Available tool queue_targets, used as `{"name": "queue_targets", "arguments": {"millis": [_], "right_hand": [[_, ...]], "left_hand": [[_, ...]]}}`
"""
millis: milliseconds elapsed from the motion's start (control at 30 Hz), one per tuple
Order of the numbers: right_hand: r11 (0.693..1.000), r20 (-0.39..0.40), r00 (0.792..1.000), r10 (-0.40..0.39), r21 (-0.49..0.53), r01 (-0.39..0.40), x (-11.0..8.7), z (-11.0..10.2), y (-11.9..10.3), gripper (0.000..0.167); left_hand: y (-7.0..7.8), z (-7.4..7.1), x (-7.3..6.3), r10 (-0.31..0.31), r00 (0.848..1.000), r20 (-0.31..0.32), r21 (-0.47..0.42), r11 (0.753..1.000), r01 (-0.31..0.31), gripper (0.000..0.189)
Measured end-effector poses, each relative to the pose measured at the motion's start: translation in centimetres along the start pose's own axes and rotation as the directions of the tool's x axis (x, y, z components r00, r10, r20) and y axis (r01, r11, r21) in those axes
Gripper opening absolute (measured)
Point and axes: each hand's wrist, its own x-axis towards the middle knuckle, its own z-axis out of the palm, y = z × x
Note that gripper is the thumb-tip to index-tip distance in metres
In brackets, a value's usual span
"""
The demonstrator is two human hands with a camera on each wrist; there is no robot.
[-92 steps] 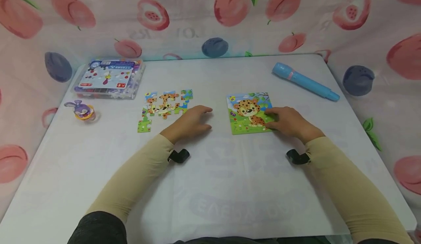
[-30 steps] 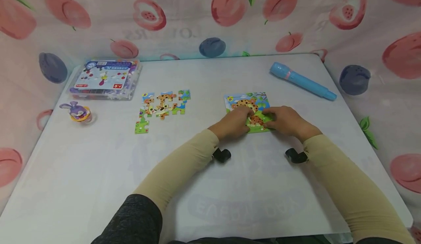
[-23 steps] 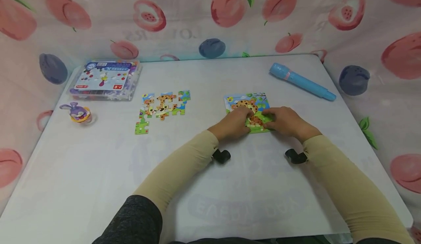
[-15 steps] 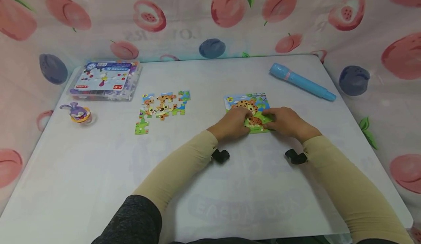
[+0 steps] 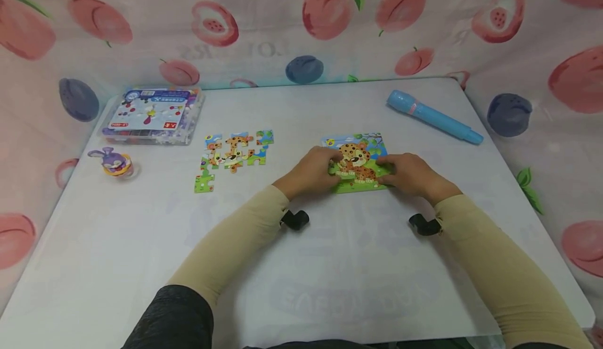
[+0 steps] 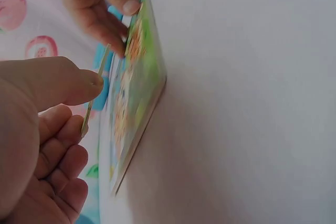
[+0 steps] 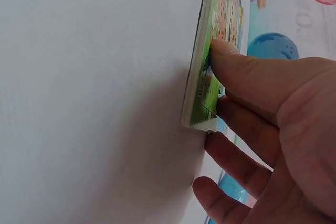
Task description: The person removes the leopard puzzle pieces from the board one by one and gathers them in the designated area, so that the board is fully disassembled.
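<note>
On the white table lies a square leopard puzzle [image 5: 363,153] in a shallow board. My left hand [image 5: 311,172] is over its left side and pinches a thin puzzle piece [image 6: 94,93] between thumb and fingers. The piece shows edge-on in the left wrist view, apart from the puzzle. At the puzzle's right side, my right hand [image 5: 414,173] rests with the thumb and forefinger spaced apart on the picture. The right wrist view has that thumb [image 7: 224,51] pressing near the edge. Left of the left hand lies a partly joined group of puzzle pieces [image 5: 233,155], with gaps in it.
A clear plastic case [image 5: 153,113] with a printed label stands at the back left. In front of it is a small purple rabbit toy [image 5: 112,161]. A blue capped tube [image 5: 433,116] lies at the back right. A fruit-print cloth [image 5: 256,19] hangs behind the table.
My left hand first moved right from beside the loose pieces onto the puzzle. It has since drawn back left and holds a piece off the picture. The right hand stays in place.
</note>
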Motion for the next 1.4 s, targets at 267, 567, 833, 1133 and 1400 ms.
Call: {"name": "queue_targets", "arguments": {"millis": [267, 567, 833, 1133, 1400], "right_hand": [[0.999, 0.005, 0.999, 0.041, -0.003, -0.041, -0.1, 0.0, 0.0, 0.055], [0.998, 0.016, 0.998, 0.053, 0.014, -0.054, 0.0, 0.0, 0.1, 0.056], [0.999, 0.012, 0.999, 0.044, 0.006, -0.044, 0.1, 0.1, 0.2, 0.057], [0.998, 0.020, 0.998, 0.055, 0.011, -0.056, 0.1, 0.0, 0.0, 0.058], [0.999, 0.022, 0.998, 0.050, 0.013, -0.051, 0.1, 0.1, -0.1, 0.058]], "left_hand": [[-1.6, -2.2, -2.2, -0.039, 0.997, -0.071, -0.034, 0.999, 0.036, 0.049], [-3.8, -4.5, -5.0, -0.111, 0.987, -0.117, -0.090, 0.991, 0.101, 0.048], [-5.9, -6.0, -7.3, -0.137, 0.975, -0.173, -0.095, 0.988, 0.122, 0.048], [-7.8, -7.0, -10.2, -0.223, 0.959, -0.177, -0.072, 0.974, 0.213, 0.048], [-9.2, -7.8, -11.6, -0.248, 0.948, -0.200, -0.039, 0.969, 0.245, 0.046]]}}
